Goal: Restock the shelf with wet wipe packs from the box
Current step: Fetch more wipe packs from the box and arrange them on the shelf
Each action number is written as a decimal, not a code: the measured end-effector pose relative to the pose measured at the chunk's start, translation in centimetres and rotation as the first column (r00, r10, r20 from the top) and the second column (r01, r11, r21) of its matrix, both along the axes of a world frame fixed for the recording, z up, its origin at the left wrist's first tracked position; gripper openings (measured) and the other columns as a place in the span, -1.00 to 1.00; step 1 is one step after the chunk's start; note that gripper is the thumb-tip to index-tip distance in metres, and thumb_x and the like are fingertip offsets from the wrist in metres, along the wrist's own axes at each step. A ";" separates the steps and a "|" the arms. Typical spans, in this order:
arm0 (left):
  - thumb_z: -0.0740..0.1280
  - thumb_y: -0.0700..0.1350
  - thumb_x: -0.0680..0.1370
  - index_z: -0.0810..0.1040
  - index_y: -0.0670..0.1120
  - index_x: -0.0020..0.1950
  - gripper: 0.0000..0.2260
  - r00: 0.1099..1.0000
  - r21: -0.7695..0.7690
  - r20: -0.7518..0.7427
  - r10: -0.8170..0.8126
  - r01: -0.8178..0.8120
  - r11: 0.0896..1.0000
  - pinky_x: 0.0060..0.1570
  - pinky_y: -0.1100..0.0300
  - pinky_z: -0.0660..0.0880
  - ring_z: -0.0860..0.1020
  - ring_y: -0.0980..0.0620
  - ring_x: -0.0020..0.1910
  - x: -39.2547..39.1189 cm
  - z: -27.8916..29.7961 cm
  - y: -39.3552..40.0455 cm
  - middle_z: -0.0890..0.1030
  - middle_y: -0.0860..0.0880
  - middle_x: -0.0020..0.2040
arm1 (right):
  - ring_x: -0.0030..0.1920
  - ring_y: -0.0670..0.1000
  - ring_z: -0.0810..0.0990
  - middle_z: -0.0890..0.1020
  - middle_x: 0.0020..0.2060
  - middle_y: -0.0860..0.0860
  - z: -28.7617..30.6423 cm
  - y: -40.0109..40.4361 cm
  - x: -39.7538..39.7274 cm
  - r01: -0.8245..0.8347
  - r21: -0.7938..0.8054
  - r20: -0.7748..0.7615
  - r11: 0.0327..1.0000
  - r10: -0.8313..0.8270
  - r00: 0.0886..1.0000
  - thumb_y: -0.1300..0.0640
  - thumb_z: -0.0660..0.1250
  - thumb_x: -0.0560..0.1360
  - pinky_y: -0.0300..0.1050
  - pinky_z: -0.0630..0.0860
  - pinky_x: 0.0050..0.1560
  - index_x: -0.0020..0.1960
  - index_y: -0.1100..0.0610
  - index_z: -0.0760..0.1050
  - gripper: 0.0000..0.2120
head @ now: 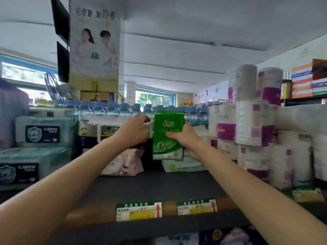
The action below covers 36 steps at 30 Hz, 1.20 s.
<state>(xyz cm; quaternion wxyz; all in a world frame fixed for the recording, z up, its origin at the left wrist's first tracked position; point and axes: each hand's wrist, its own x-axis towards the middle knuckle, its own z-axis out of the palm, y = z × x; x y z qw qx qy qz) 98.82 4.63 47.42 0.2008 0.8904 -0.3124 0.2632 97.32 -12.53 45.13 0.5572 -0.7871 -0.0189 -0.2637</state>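
Note:
A green wet wipe pack (168,135) stands upright above the dark shelf (159,186), held by my right hand (185,138), whose thumb lies across its front and fingers wrap behind. Just left of it, my left hand (136,129) grips the edge of a whitish pack (148,126) that is mostly hidden by the hand. A pale green pack (182,165) lies flat on the shelf under the green one. A pink pack (122,163) leans below my left wrist. The box is out of view.
Teal wipe bundles (42,131) stack at the left. Toilet paper rolls (253,124) tower at the right. Blue-capped water bottles (113,108) line the back. Price tags (138,211) sit on the shelf's front edge. A person stands at far left (10,110).

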 end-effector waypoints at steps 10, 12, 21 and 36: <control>0.13 -0.06 0.60 0.07 -0.01 0.50 -0.52 0.916 0.606 0.388 0.106 -0.340 0.719 0.41 -0.16 0.03 -0.13 -0.22 0.50 6.6 -4.4 -1.2 -0.02 0.02 0.54 | 0.26 0.17 0.43 0.44 0.24 0.16 -2.7 0.4 6.8 0.232 -0.334 -0.122 0.914 -0.286 0.950 0.09 0.39 0.46 0.01 0.41 0.23 0.32 0.25 0.17 -0.41; 0.12 -0.07 0.60 0.02 0.04 0.50 -0.50 0.905 0.582 0.397 0.151 -0.376 0.722 0.39 -0.23 0.04 -0.14 -0.30 0.48 6.5 -4.6 -1.0 -0.07 0.02 0.54 | 0.29 0.17 0.37 0.43 0.26 0.12 -2.7 -0.1 6.7 0.308 -0.506 -0.093 0.805 -0.406 0.909 -0.05 0.41 0.42 0.01 0.35 0.26 0.36 0.21 0.22 -0.34; 0.17 -0.01 0.58 -0.11 0.20 0.50 -0.40 0.852 0.480 0.379 0.361 -0.515 0.711 0.32 -0.36 0.11 -0.14 -0.40 0.44 7.2 -4.6 -1.2 -0.10 -0.10 0.51 | 0.19 0.12 0.52 0.50 0.22 0.12 -2.6 0.4 6.1 0.275 -0.542 -0.033 0.794 -0.347 0.937 0.02 0.49 0.36 -0.03 0.49 0.12 0.44 0.20 0.02 -0.13; 0.18 -0.06 0.58 -0.08 0.20 0.49 -0.41 0.834 0.449 0.424 0.353 -0.532 0.718 0.32 -0.30 0.14 -0.11 -0.34 0.45 7.9 -4.7 0.2 -0.06 -0.10 0.48 | 0.19 0.13 0.49 0.43 0.24 0.14 -3.4 0.4 6.6 0.189 -0.705 0.036 0.683 -0.232 0.972 0.10 0.49 0.36 0.02 0.52 0.14 0.31 0.18 0.23 -0.36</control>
